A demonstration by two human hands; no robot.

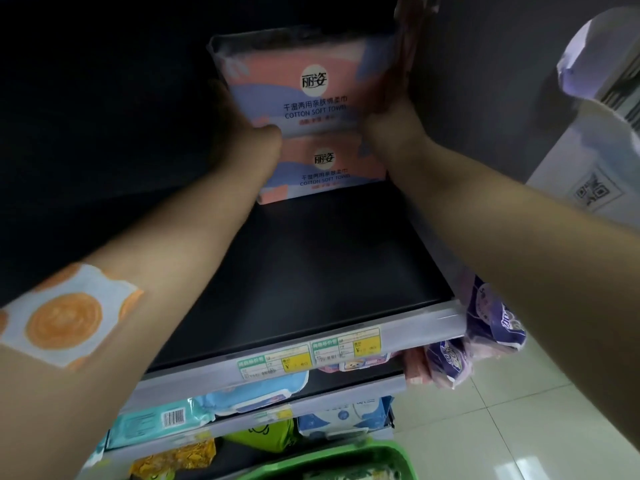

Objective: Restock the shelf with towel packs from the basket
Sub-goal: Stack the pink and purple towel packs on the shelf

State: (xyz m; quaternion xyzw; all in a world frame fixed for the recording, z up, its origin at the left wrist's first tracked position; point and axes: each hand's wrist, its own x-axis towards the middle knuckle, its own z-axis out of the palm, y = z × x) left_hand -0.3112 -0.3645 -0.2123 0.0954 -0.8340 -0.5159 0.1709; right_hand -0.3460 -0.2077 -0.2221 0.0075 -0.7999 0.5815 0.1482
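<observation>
Two pink-and-lilac cotton soft towel packs stand stacked at the back of the dark shelf [311,265]. The lower pack [325,169] rests on the shelf board. The upper pack [304,81] sits on top of it, held from both sides. My left hand [242,133] grips its left lower edge, thumb on the front. My right hand [391,123] presses against its right side. The green basket [332,460] shows at the bottom edge, its contents mostly out of view.
The shelf's front rail carries yellow price tags [311,355]. Below are lower shelves with blue wipe packs [256,396] and other goods. Purple and pink packs [485,341] hang at the shelf's right end. A white appliance with a QR code [595,192] stands at right.
</observation>
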